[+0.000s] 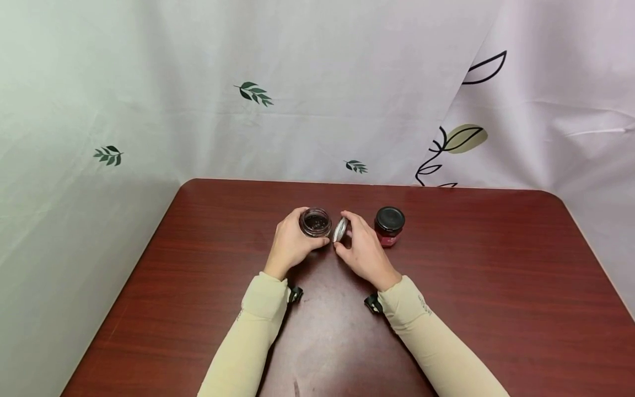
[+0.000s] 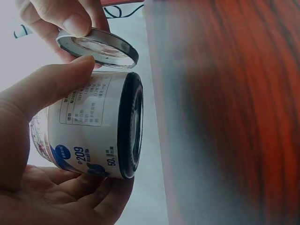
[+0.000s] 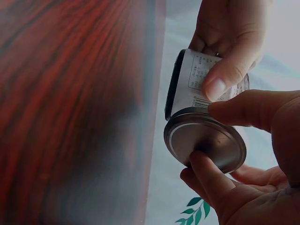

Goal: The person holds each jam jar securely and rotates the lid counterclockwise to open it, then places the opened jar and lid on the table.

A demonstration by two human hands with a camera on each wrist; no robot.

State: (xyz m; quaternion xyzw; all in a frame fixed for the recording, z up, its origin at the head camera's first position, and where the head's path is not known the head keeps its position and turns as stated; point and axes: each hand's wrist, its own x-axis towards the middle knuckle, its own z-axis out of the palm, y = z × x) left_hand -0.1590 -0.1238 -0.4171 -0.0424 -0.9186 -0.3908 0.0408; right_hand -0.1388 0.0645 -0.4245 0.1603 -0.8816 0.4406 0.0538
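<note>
My left hand (image 1: 291, 242) grips a glass jar (image 2: 89, 122) with a white printed label and dark contents, its mouth open and upward in the head view. The thumb lies along the label and the other fingers curl round the far side; the jar looks raised off the table. Just right of the jar, my right hand (image 1: 364, 251) pinches a round metal lid (image 3: 206, 143) between thumb and fingers. The lid (image 1: 340, 229) is tilted on edge beside the jar's rim. In the left wrist view its pale inner face shows, with dark smears.
A second jar (image 1: 389, 226) with a black lid and red label stands just right of my right hand. The reddish-brown wooden table (image 1: 476, 286) reaches back to a pale leaf-patterned curtain (image 1: 307, 132).
</note>
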